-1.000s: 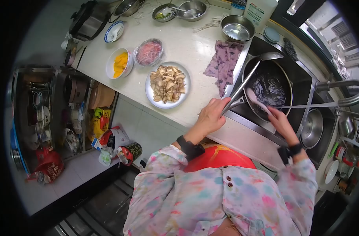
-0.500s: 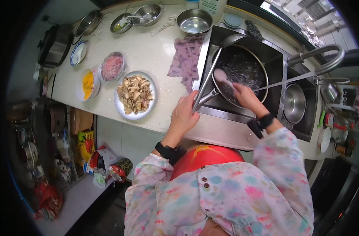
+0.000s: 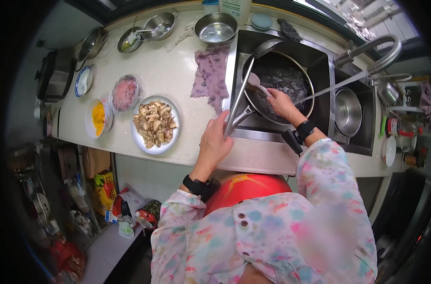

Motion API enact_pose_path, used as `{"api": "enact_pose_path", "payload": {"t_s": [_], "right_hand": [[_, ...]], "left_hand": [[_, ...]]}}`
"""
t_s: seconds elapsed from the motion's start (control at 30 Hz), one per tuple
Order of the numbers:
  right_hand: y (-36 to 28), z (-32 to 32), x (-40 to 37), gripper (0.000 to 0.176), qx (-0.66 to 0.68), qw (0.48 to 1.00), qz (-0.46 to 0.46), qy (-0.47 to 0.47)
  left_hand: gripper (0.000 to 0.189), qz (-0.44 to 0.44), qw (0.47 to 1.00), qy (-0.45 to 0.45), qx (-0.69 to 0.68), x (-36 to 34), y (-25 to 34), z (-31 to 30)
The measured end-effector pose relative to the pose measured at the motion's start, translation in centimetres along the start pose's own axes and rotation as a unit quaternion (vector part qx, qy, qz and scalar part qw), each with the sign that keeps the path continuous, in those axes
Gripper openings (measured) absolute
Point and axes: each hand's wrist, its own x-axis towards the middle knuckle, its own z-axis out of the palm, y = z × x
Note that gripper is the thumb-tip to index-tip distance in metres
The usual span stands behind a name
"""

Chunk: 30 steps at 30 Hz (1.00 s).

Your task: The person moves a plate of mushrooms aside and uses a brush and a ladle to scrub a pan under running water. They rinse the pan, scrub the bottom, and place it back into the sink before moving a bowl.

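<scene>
Apparently for separate control, the left hand (image 3: 215, 142) grips the ladle (image 3: 239, 102) by its handle, bowl over the pan's rim, while the right hand (image 3: 282, 105) clasps a pink utensil (image 3: 259, 84) angled into the pan (image 3: 284, 60), which sits in the sink (image 3: 322, 57) to catch water.
</scene>
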Motion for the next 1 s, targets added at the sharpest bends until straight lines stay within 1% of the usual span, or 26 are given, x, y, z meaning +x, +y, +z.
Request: {"api": "enact_pose_path", "payload": {"t_s": [0.03, 0.1, 0.17, 0.23, 0.27, 0.33, 0.37, 0.43, 0.5, 0.57, 0.63, 0.67, 0.77, 0.8, 0.83, 0.9, 0.93, 0.97, 1.0], "right_hand": [[-0.3, -1.1, -1.2, 0.03, -0.012, 0.998, -0.006, -0.057], [-0.2, -5.5, -4.6, 0.031, -0.038, 0.985, -0.022, -0.168], [2.0, -9.0, -7.3, 0.029, -0.178, 0.963, -0.025, -0.202], [2.5, -10.9, -8.0, 0.027, -0.293, 0.931, 0.036, -0.217], [3.2, -10.3, -7.5, 0.027, -0.298, 0.934, 0.023, -0.198], [3.8, -6.5, -5.0, 0.026, -0.287, 0.945, 0.022, -0.154], [3.2, -4.8, -4.2, 0.026, -0.283, 0.95, 0.022, -0.133], [0.6, -2.2, -3.4, 0.024, -0.208, 0.974, -0.009, -0.09], [-2.2, -1.6, -4.8, 0.025, -0.185, 0.977, -0.048, -0.097], [-2.1, -2.1, -5.3, 0.024, -0.215, 0.971, -0.006, -0.102], [0.3, -3.1, -4.3, 0.024, -0.246, 0.964, 0.045, -0.096], [1.9, -2.9, -3.5, 0.024, -0.246, 0.967, 0.036, -0.062], [0.4, -1.8, -1.2, 0.024, -0.218, 0.974, 0.035, -0.046], [0.7, -0.3, -0.3, 0.023, -0.189, 0.982, 0.014, -0.018], [-0.1, 0.7, 0.1, 0.022, -0.151, 0.988, 0.022, -0.005], [-1.3, 1.6, -0.9, 0.022, -0.109, 0.994, 0.004, 0.006], [-1.7, 0.4, -2.2, 0.023, -0.102, 0.995, 0.002, -0.019], [-1.4, -1.6, -3.5, 0.025, -0.082, 0.994, -0.019, -0.069], [-0.6, -3.6, -4.9, 0.025, -0.115, 0.986, -0.018, -0.119]], "left_hand": [[0.063, -0.004, 1.0, -0.003, -0.003, -0.1, 0.0, 0.0], [0.063, 0.002, 1.0, -0.005, -0.002, 0.2, -0.1, -0.1], [0.064, 0.012, 1.0, -0.006, 0.003, 0.1, 0.0, -0.1], [0.063, 0.016, 1.0, -0.009, -0.008, -0.2, 0.3, 0.0], [0.063, 0.02, 1.0, -0.01, -0.011, -0.1, 0.3, -0.2], [0.063, 0.017, 1.0, -0.021, -0.01, -0.1, 0.6, -0.4], [0.062, 0.014, 0.999, -0.027, -0.011, -0.1, 0.7, -0.3], [0.062, 0.024, 0.999, -0.025, -0.017, -0.2, 0.5, -0.3], [0.062, 0.03, 0.999, -0.028, -0.016, -0.2, 0.3, -0.3], [0.062, 0.034, 0.999, -0.029, -0.008, -0.1, 0.2, -0.3], [0.062, 0.035, 0.999, -0.027, -0.012, 0.0, 0.3, -0.3], [0.062, 0.034, 0.999, -0.026, -0.015, -0.2, 0.3, -0.3], [0.062, 0.04, 0.999, -0.022, -0.017, -0.2, 0.1, 0.0], [0.062, 0.043, 0.999, -0.021, -0.016, -0.3, 0.1, 0.0], [0.062, 0.046, 0.999, -0.022, -0.015, -0.4, 0.1, 0.0], [0.062, 0.043, 0.999, -0.024, -0.01, -0.2, 0.1, -0.1], [0.062, 0.035, 0.999, -0.029, -0.006, -0.4, 0.2, -0.1], [0.062, 0.031, 0.999, -0.032, -0.003, -0.2, 0.2, -0.1], [0.062, 0.04, 0.999, -0.029, 0.002, -0.2, 0.2, -0.1]]}}
